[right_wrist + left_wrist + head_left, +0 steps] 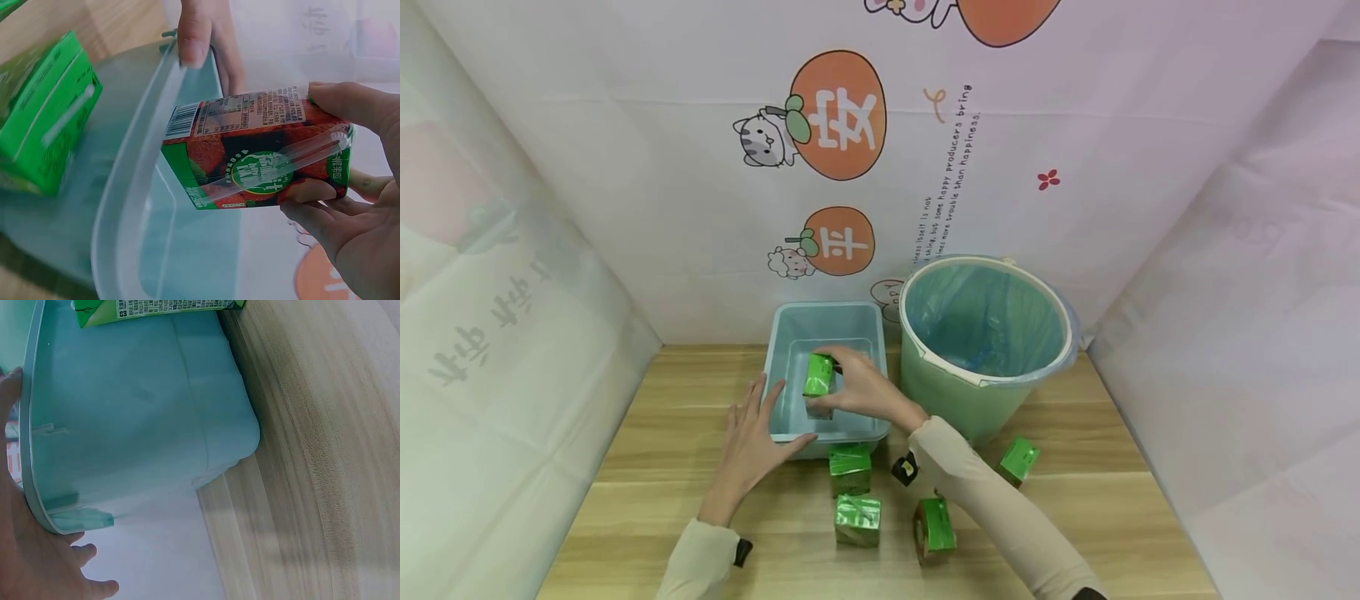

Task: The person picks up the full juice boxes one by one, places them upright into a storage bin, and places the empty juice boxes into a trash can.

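My right hand (868,387) holds a juice box (818,375) with a green top over the light blue plastic basin (827,308). In the right wrist view the juice box (256,156) shows red fruit pictures, a barcode and a wrapped straw on its side; thumb and fingers pinch it at one end. My left hand (752,437) rests at the near left corner of the basin, fingers spread along the left rim and thumb on the front rim. From the left wrist, the basin's outer wall (144,406) fills much of the view.
Directly before the basin stand two juice boxes, one (850,471) close to its wall and another (857,521) nearer. Further right lie a juice box (934,529) and one (1018,461) partly behind my right sleeve. A tall green bin (936,392) with a blue liner stands right of the basin.
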The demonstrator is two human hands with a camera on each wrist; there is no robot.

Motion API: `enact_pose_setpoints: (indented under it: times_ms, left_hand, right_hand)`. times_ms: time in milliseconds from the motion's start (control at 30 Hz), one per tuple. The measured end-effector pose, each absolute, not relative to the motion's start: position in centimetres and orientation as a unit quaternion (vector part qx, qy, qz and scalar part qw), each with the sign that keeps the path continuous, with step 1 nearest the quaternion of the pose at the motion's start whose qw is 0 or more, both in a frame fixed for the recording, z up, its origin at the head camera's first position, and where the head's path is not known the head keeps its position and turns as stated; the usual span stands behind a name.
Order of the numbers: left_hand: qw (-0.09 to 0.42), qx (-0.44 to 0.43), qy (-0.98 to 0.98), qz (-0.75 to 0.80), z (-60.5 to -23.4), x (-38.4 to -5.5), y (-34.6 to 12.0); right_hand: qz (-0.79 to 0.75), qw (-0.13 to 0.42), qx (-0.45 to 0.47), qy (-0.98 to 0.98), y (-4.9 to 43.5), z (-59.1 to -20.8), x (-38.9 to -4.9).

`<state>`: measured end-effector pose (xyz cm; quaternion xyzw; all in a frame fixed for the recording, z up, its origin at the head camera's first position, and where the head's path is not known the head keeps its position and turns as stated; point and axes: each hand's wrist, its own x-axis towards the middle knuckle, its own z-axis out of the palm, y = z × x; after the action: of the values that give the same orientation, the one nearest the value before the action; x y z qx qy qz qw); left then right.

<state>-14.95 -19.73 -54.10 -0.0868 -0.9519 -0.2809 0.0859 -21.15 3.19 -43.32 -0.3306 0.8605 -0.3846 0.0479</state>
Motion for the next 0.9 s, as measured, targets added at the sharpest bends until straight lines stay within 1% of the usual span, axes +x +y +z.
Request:
enact_pose_setpoints:
  times_ms: [367,600,900]
  left_hand:
    - [0.08,-0.086,-0.954,-0.277,-54.1,-14.9,-20.0]
    - [0.092,-0.098,-0.951,-0.277,-54.3,-15.2,-19.9]
    - [0.087,-0.089,-0.95,-0.285,-54.2,-15.0,-20.0]
  right_hand:
    - [-0.382,0.065,-0.329,0.861,-0.4,-45.0,-22.1]
    - [-0.386,0.08,-0.319,0.862,-1.2,-46.0,-22.4]
    - [-0.369,0.103,-0.314,0.869,-2.7,-47.6,-23.2]
